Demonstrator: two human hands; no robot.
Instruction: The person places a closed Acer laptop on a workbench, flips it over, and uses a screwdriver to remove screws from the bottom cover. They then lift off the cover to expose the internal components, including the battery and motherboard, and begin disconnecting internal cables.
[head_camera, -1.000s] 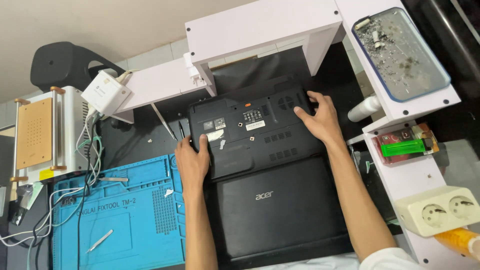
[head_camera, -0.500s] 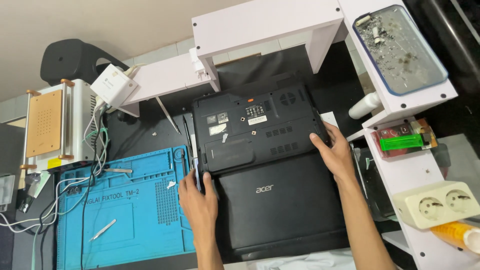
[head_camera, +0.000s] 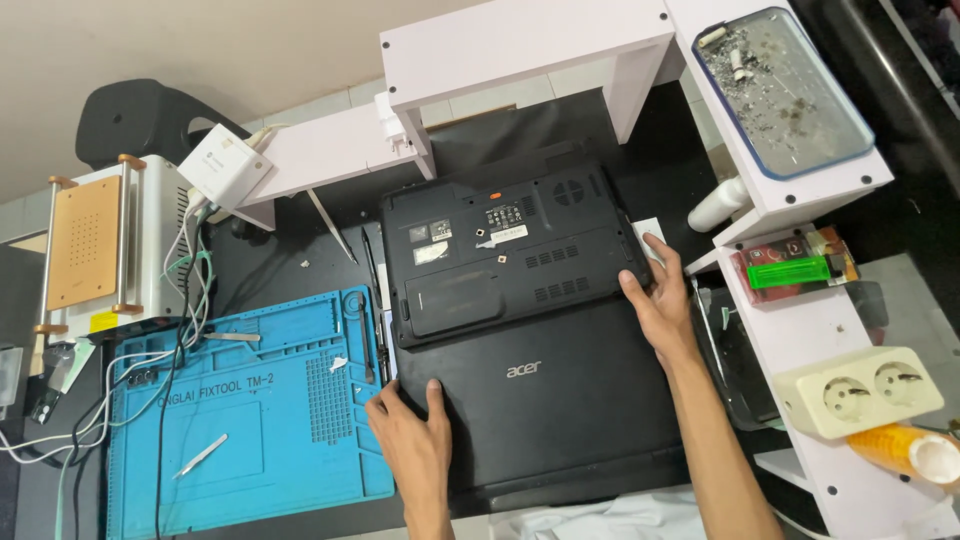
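So we've got two black laptops stacked on the bench. The upper laptop (head_camera: 510, 255) lies upside down with its underside facing us, vents, stickers and little screw holes all showing, and it sits toward the back of the desk, overlapping the rear edge of the lower laptop (head_camera: 545, 400), which lies lid-up nearer to us.

Our right hand (head_camera: 655, 300) is at the right edge of the upper laptop, fingers curled loosely against its side and corner, touching it rather than pinching anything. Our left hand (head_camera: 415, 435) lies flat on the front-left corner of the lower laptop, fingers spread and palm down, nothing clamped in it.

Just left of the laptops there's a blue repair mat (head_camera: 250, 420) with a pair of tweezers (head_camera: 202, 456) lying on it and a few thin tools along its right edge. Further left stands a boxy metal machine with an orange plate (head_camera: 95, 250), with a tangle of white cables (head_camera: 185, 300) hanging beside it. A white shelf unit (head_camera: 520, 40) spans the back. On its right side sits a blue-rimmed tray (head_camera: 860, 150) full of small bits, with a green block (head_camera: 790, 270) lower down, a cream double wall socket (head_camera: 860, 390) and an orange tube (head_camera: 905, 450) below that.
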